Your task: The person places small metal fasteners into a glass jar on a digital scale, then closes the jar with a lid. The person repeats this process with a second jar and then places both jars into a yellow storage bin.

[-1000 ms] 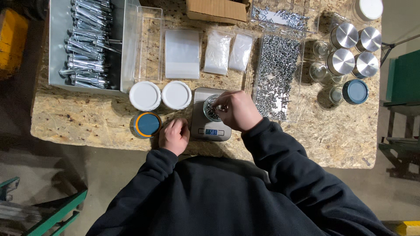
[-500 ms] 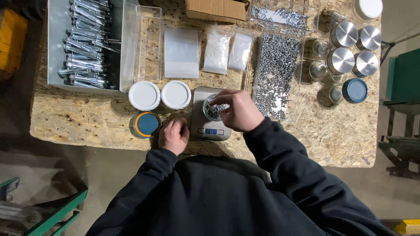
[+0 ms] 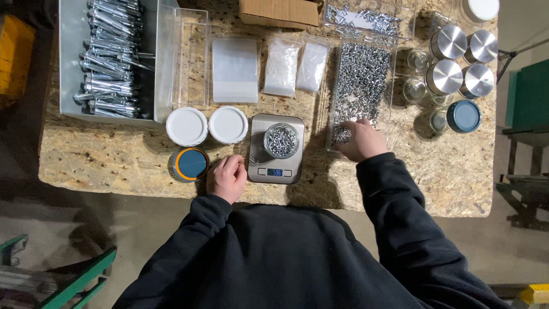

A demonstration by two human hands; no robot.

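A small steel kitchen scale (image 3: 276,167) sits at the table's front edge, its display lit. On it stands a round clear jar (image 3: 281,140) full of small silver screws. My left hand (image 3: 226,178) rests curled on the table just left of the scale, holding nothing that I can see. My right hand (image 3: 360,139) reaches into the near end of a long clear tray of screws (image 3: 362,83) to the right of the scale, its fingers down among the screws.
Two white lids (image 3: 186,126) and a blue-and-orange lid (image 3: 190,163) lie left of the scale. A grey bin of long bolts (image 3: 108,58), an empty clear tray (image 3: 191,57), plastic bags (image 3: 235,70), a cardboard box (image 3: 279,11) and several metal-lidded jars (image 3: 449,58) line the back.
My right hand has left the jar on the scale and moved right into the screw tray. The jar now stands uncovered. My left hand has stayed put.
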